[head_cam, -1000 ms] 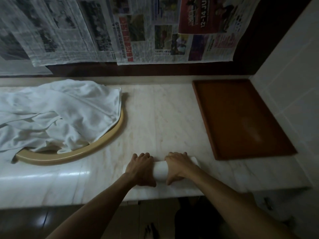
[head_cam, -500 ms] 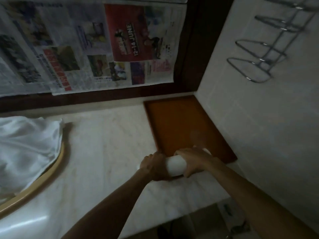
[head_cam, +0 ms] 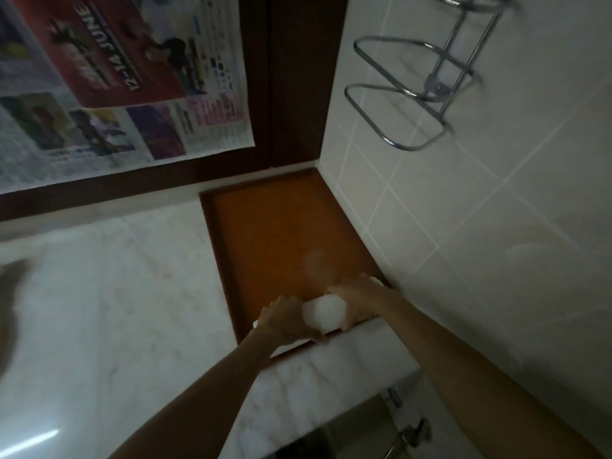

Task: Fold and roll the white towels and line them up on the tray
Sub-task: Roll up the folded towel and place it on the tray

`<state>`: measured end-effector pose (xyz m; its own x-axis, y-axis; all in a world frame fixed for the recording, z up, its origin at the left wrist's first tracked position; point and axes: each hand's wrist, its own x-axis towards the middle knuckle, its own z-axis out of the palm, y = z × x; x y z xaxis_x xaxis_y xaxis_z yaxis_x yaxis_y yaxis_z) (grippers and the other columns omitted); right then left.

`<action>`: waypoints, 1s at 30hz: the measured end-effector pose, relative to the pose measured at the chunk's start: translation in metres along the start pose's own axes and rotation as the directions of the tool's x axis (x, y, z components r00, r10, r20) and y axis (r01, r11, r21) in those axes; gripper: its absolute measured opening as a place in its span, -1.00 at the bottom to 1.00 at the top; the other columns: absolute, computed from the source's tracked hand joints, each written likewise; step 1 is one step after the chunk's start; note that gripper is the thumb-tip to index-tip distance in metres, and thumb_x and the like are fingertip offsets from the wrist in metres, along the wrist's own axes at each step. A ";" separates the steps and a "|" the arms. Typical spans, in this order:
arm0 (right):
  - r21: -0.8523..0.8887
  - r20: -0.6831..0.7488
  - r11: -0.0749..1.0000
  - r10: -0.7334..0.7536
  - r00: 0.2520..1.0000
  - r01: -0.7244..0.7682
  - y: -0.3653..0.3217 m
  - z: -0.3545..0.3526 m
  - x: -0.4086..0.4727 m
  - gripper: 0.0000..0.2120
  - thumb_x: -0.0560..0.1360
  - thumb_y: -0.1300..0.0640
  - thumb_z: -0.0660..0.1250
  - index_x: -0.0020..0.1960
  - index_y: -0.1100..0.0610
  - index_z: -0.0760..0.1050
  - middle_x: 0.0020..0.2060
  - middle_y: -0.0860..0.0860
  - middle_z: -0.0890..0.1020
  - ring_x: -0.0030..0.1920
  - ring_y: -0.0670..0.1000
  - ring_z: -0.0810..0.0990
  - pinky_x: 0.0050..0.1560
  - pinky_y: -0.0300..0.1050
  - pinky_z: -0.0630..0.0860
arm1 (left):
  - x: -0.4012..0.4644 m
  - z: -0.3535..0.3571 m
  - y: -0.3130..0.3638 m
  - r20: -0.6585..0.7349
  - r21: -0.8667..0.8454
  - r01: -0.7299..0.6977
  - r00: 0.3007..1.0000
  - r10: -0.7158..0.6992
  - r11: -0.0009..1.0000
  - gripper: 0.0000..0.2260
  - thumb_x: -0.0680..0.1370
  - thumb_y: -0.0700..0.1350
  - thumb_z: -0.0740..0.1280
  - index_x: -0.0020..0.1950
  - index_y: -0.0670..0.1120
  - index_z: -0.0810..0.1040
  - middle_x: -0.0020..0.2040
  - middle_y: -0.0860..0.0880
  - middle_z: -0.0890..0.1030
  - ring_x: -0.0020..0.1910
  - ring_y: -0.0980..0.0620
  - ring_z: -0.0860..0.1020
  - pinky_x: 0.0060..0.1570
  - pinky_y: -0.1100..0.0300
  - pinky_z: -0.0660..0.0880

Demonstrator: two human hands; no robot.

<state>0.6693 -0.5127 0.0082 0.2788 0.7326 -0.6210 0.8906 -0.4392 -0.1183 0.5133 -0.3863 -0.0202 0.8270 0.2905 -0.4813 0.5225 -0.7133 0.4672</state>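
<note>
Gripping a rolled white towel [head_cam: 323,312] from both ends: left hand [head_cam: 287,321] curled round the left end, right hand [head_cam: 359,301] curled round the right end, fingers wrapped over the top. Roll lies crosswise between the two hands, over the near edge of the brown tray [head_cam: 265,233]; cannot tell whether it touches the tray floor. Tray extends away from the hands, its far end in the corner. Tray sits on the pale marble desk [head_cam: 116,293], which spreads out left of the left hand. Tiled wall [head_cam: 480,226] just right of the right hand; chrome wire rack [head_cam: 414,94] mounted on it, well above. Newspaper sheets [head_cam: 132,77] hang beyond and left of the hands.
</note>
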 end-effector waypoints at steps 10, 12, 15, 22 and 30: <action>0.157 0.006 0.988 -0.012 1.000 0.010 0.012 0.004 0.002 -0.68 0.63 -0.06 0.10 0.33 -0.03 0.43 0.26 -0.05 0.49 0.31 0.07 0.41 0.28 0.10 0.20 | -0.013 0.020 -0.006 -0.203 0.161 -0.020 0.978 0.053 0.987 -0.49 0.61 0.28 -0.18 0.32 0.07 0.35 0.27 0.00 0.43 0.21 -0.01 0.40 0.25 -0.04 0.36; 0.029 -0.116 0.999 -0.031 0.993 0.034 0.007 0.013 0.001 -0.63 0.68 0.00 -0.05 0.31 0.02 0.45 0.25 -0.02 0.51 0.26 0.09 0.45 0.25 0.11 0.27 | -0.008 0.020 -0.007 -0.186 0.200 -0.019 0.981 0.057 0.980 -0.55 0.64 0.23 -0.13 0.37 0.07 0.34 0.28 -0.01 0.44 0.25 -0.03 0.40 0.27 -0.05 0.37; -0.050 -0.362 0.998 -0.059 0.930 0.045 0.001 0.027 0.002 -0.39 0.54 -0.08 -0.29 0.14 0.06 0.50 0.07 0.00 0.57 0.06 0.07 0.52 0.07 0.02 0.33 | -0.005 0.020 -0.007 -0.188 0.236 -0.020 0.980 0.066 0.971 -0.61 0.67 0.16 -0.05 0.41 0.07 0.33 0.32 -0.01 0.45 0.28 -0.05 0.40 0.27 -0.03 0.36; -0.008 -0.520 1.000 0.019 0.854 -0.027 -0.002 0.040 0.003 -0.36 0.54 -0.10 -0.30 0.05 0.03 0.55 -0.02 -0.01 0.64 -0.05 0.08 0.55 -0.08 0.01 0.21 | -0.003 0.027 -0.012 -0.127 0.283 -0.049 0.988 0.088 0.958 -0.58 0.66 0.15 0.07 0.48 0.05 0.25 0.41 -0.04 0.35 0.36 -0.08 0.34 0.30 -0.14 0.33; 0.201 -0.586 0.978 0.078 0.806 0.051 -0.016 0.024 -0.005 -0.43 0.61 -0.14 -0.16 0.00 0.06 0.59 -0.10 -0.01 0.63 -0.08 0.03 0.56 0.07 0.07 0.44 | -0.026 -0.008 -0.014 -0.220 -0.072 -0.084 0.973 0.067 0.994 -0.55 0.64 0.27 -0.06 0.05 0.04 0.50 -0.04 -0.03 0.58 -0.11 0.08 0.57 0.01 0.04 0.57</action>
<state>0.6445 -0.5222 -0.0054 0.5052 0.8612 -0.0560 0.8132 -0.4968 -0.3031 0.4856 -0.3785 -0.0085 0.8854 0.3753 -0.2744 0.4644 -0.6877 0.5580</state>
